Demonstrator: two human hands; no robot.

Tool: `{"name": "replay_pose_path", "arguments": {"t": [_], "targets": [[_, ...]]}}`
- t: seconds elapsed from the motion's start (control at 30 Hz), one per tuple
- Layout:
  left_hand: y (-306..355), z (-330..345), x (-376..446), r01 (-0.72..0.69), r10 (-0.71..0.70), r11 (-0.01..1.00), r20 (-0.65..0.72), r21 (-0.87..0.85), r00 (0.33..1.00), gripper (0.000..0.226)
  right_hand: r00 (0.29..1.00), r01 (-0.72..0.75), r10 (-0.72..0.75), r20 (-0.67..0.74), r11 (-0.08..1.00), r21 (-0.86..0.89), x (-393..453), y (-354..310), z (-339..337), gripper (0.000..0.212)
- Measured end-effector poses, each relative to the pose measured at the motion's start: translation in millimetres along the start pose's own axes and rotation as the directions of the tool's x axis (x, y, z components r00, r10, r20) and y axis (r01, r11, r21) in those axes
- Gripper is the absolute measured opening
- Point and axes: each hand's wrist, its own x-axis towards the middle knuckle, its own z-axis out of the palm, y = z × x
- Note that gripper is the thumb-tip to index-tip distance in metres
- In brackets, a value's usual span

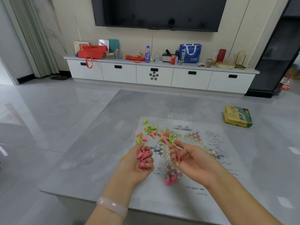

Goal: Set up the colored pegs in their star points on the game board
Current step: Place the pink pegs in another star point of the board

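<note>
A paper game board (191,143) with a printed hexagon star lies on the grey table (100,143). My left hand (138,163) hovers palm up over the board's left edge, cupped around several pink cone pegs (142,157). My right hand (190,157) is just right of it, palm up, with one pink peg (179,155) lying on its curled fingers. Two pink pegs (171,179) stand at the near star point. A loose heap of pink and yellow-green pegs (154,133) lies scattered on the board's far left corner.
A yellow-green game box (237,116) lies at the table's far right. A small pale die (213,153) rests on the board right of my right hand. One yellow-green peg (122,157) lies off the board at the left. A white TV cabinet (154,73) stands beyond.
</note>
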Motion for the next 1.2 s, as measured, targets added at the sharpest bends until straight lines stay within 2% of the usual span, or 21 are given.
{"name": "replay_pose_path", "arguments": {"t": [0.13, 0.23, 0.3, 0.37, 0.47, 0.6, 0.67, 0.73, 0.83, 0.9, 0.93, 1.0, 1.07, 1.13, 1.2], "targets": [[-6.6, 4.2, -0.9, -0.039, 0.040, 0.987, -0.003, 0.153, 0.999, 0.028, 1.000, 0.010, -0.009, -0.027, 0.999, 0.038, -2.0, 2.9, -16.0, 0.041], [-11.9, 13.0, -3.7, -0.057, 0.060, 0.947, 0.002, 0.316, 0.998, 0.025, 0.994, 0.108, -0.108, -0.010, 0.994, 0.019, -1.4, 8.0, -22.7, 0.030], [-16.3, 17.6, -6.5, -0.085, 0.084, 0.883, 0.022, 0.462, 0.996, 0.024, 0.977, 0.212, -0.213, -0.014, 0.976, -0.053, -1.0, 13.4, -25.3, 0.024], [-21.7, 20.0, -10.0, -0.115, 0.102, 0.772, 0.057, 0.626, 0.993, 0.020, 0.939, 0.329, -0.342, -0.029, 0.920, -0.215, -1.7, 20.7, -27.6, 0.022], [-30.3, 19.9, -13.8, -0.148, 0.063, 0.640, 0.140, 0.754, 0.988, 0.020, 0.851, 0.452, -0.524, 0.014, 0.721, -0.525, -1.4, 29.3, -27.3, 0.024], [-29.2, 19.1, -15.1, -0.171, 0.015, 0.677, 0.219, 0.716, 0.976, 0.031, 0.825, 0.465, -0.555, 0.107, 0.558, -0.687, 3.0, 35.0, -19.3, 0.022], [-25.4, 19.4, -12.5, -0.211, 0.086, 0.624, 0.202, 0.753, 0.976, 0.037, 0.820, 0.437, -0.554, 0.140, 0.450, -0.779, 3.2, 34.2, -18.4, 0.024], [-21.6, 20.4, -8.5, -0.259, 0.180, 0.518, 0.191, 0.815, 0.965, 0.037, 0.807, 0.427, -0.538, 0.244, 0.246, -0.870, 1.4, 30.9, -21.0, 0.025], [-18.6, 19.8, -3.4, -0.325, 0.260, 0.284, 0.254, 0.902, 0.932, 0.037, 0.743, 0.394, -0.515, 0.427, -0.179, -0.902, 1.9, 27.6, -28.5, 0.024], [-18.0, 19.1, -2.9, -0.366, 0.238, 0.192, 0.319, 0.910, 0.918, 0.032, 0.694, 0.381, -0.525, 0.492, -0.313, -0.870, 2.7, 25.5, -30.2, 0.016], [-18.1, 18.6, -2.8, -0.375, 0.221, 0.188, 0.333, 0.908, 0.917, 0.030, 0.689, 0.375, -0.523, 0.502, -0.335, -0.864, 2.8, 24.0, -30.5, 0.012], [-16.8, 18.1, -3.0, -0.369, 0.211, 0.244, 0.323, 0.897, 0.923, 0.027, 0.705, 0.362, -0.517, 0.485, -0.326, -0.873, 3.0, 19.3, -32.4, 0.010], [-13.7, 16.4, -1.6, -0.322, 0.241, 0.355, 0.247, 0.878, 0.939, 0.025, 0.737, 0.337, -0.539, 0.408, -0.231, -0.913, 3.9, 14.2, -38.0, 0.013], [-9.4, 13.9, 0.4, -0.248, 0.279, 0.483, 0.121, 0.840, 0.953, 0.024, 0.775, 0.313, -0.554, 0.306, -0.085, -0.946, 5.2, 9.7, -42.6, 0.021], [-6.4, 13.4, 1.2, -0.172, 0.251, 0.637, 0.010, 0.751, 0.968, 0.022, 0.811, 0.288, -0.529, 0.250, -0.011, -0.958, 7.4, 9.5, -45.5, 0.026]]}}
